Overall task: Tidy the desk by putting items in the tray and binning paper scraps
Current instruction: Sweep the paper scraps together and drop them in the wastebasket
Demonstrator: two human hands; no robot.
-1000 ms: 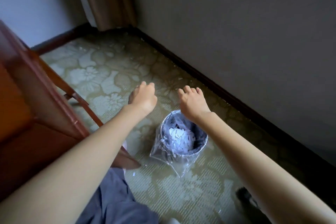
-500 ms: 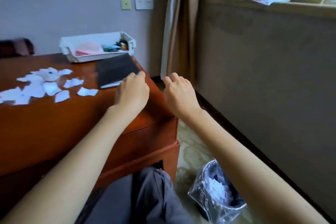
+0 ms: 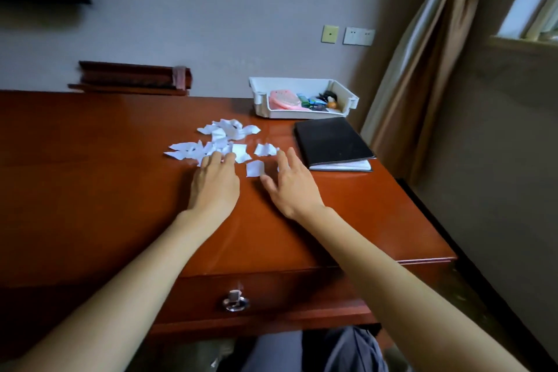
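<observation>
Several white paper scraps (image 3: 220,142) lie scattered in the middle of the red-brown wooden desk (image 3: 90,178). My left hand (image 3: 215,184) rests palm down with its fingertips on the near edge of the scraps. My right hand (image 3: 291,184) hovers open just right of a single scrap (image 3: 255,167), fingers spread, holding nothing. A white plastic tray (image 3: 350,100) stands at the desk's far right and holds a pink item and several small objects. The bin is out of view.
A black notebook (image 3: 330,140) lies between the tray and the desk's right edge. A drawer with a metal knob (image 3: 235,302) faces me. A dark wooden chair back (image 3: 133,77) stands behind the desk. A brown curtain (image 3: 422,69) hangs at right.
The view swung up from the floor bin to the desk top. Both hands moved from over the bin to the scraps on the desk, empty throughout.
</observation>
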